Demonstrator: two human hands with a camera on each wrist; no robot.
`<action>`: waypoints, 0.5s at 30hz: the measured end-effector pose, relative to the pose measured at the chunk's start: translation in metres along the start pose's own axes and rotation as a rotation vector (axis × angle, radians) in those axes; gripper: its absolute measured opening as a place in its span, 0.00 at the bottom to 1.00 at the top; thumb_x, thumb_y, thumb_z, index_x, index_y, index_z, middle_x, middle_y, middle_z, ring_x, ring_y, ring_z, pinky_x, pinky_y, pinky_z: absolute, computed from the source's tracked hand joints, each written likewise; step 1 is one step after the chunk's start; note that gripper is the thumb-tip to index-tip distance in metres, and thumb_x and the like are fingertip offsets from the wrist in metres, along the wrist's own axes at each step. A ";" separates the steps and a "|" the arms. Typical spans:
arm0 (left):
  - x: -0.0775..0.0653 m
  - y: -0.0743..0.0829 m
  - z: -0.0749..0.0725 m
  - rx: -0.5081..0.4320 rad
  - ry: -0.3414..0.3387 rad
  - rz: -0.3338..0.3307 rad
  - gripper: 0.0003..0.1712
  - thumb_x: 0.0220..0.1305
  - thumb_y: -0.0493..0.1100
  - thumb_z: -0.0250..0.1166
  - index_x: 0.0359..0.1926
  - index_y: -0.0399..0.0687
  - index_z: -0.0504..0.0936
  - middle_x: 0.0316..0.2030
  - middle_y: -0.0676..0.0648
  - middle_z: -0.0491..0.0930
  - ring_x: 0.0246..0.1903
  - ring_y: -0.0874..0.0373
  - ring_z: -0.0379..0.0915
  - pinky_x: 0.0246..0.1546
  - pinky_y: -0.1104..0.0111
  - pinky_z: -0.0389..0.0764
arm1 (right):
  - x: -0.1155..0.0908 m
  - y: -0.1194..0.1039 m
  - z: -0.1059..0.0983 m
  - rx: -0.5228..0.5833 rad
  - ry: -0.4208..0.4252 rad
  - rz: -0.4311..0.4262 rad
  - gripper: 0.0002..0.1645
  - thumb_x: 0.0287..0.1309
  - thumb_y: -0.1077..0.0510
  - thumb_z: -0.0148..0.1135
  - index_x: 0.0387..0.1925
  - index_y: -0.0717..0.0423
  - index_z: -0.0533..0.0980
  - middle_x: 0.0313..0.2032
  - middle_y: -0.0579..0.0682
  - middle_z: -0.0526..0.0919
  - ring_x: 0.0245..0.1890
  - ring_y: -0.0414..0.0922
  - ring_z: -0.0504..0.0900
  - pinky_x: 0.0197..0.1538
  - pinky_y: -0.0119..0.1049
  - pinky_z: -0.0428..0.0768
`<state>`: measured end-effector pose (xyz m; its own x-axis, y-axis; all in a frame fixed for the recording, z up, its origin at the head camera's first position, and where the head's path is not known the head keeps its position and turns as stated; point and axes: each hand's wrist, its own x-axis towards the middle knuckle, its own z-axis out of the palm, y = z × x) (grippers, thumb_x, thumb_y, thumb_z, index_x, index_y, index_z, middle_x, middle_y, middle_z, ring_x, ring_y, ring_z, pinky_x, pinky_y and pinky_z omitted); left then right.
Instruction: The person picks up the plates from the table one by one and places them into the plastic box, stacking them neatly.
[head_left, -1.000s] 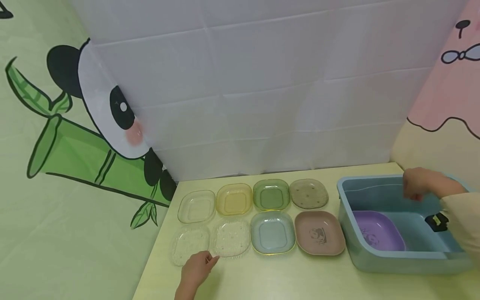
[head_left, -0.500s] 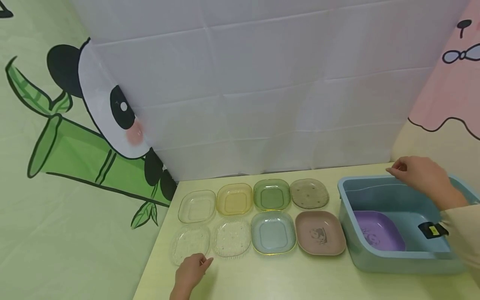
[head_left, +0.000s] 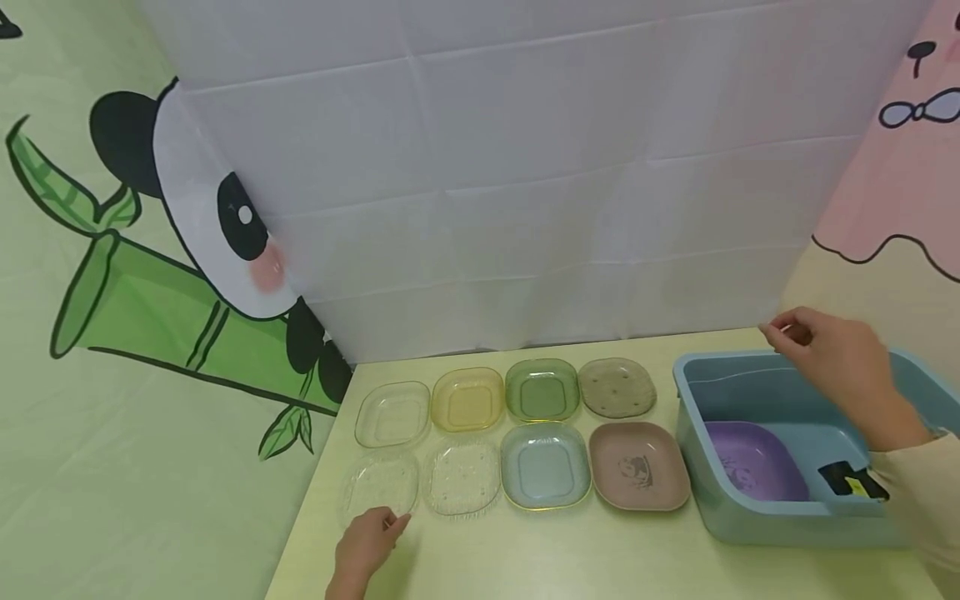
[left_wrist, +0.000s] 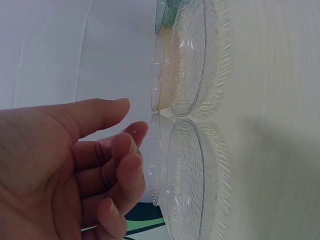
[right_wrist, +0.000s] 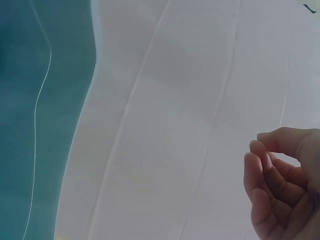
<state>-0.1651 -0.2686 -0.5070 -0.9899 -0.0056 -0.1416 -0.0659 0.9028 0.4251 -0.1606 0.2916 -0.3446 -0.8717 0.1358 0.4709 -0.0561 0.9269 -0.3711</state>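
My left hand (head_left: 367, 540) hovers near the front clear plate (head_left: 382, 485) at the table's left, its fingers loosely curled around nothing. In the left wrist view the thumb and fingertips (left_wrist: 131, 145) stand apart, with textured clear plates beyond them. Above the back rim of the blue basin (head_left: 750, 360) is my right hand (head_left: 836, 350), also holding nothing. Its thumb and index fingertips (right_wrist: 260, 136) come close together in the right wrist view, the other fingers loosely bent. A purple plate with a panda print (head_left: 757, 462) lies inside the basin at its left.
Two rows of plates span the table (head_left: 510, 558): yellow (head_left: 468, 400), green (head_left: 543, 390), greyish dotted (head_left: 618, 387), another clear one (head_left: 393, 414), a second clear textured one (head_left: 463, 477), blue (head_left: 546, 467) and brown with a panda (head_left: 640, 467). A white cloth (head_left: 525, 208) hangs behind.
My right hand has risen out of the basin area and moved left to above its back rim. The left hand has drifted slightly left and down. The plates have stayed put.
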 end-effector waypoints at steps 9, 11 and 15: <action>0.005 -0.008 -0.007 -0.003 -0.014 -0.027 0.18 0.61 0.50 0.59 0.21 0.44 0.75 0.14 0.53 0.73 0.15 0.62 0.66 0.16 0.69 0.63 | -0.017 -0.022 0.008 0.018 0.007 -0.046 0.12 0.57 0.52 0.60 0.34 0.58 0.78 0.26 0.58 0.82 0.17 0.42 0.73 0.16 0.32 0.62; 0.007 -0.010 -0.009 -0.006 -0.016 -0.039 0.18 0.61 0.51 0.59 0.21 0.44 0.75 0.15 0.53 0.73 0.15 0.62 0.66 0.17 0.68 0.63 | -0.022 -0.027 0.009 0.030 0.018 -0.040 0.12 0.57 0.53 0.60 0.34 0.58 0.78 0.26 0.58 0.82 0.17 0.41 0.72 0.16 0.31 0.61; 0.009 -0.016 -0.014 -0.023 -0.026 -0.052 0.17 0.61 0.50 0.58 0.22 0.43 0.75 0.16 0.52 0.74 0.16 0.61 0.67 0.18 0.68 0.64 | -0.034 -0.036 0.013 0.062 0.073 -0.041 0.11 0.56 0.53 0.61 0.33 0.58 0.79 0.25 0.57 0.83 0.16 0.33 0.69 0.15 0.30 0.60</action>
<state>-0.1752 -0.2892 -0.5026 -0.9814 -0.0409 -0.1876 -0.1206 0.8915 0.4367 -0.1355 0.2497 -0.3572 -0.8302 0.1260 0.5430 -0.1226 0.9090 -0.3984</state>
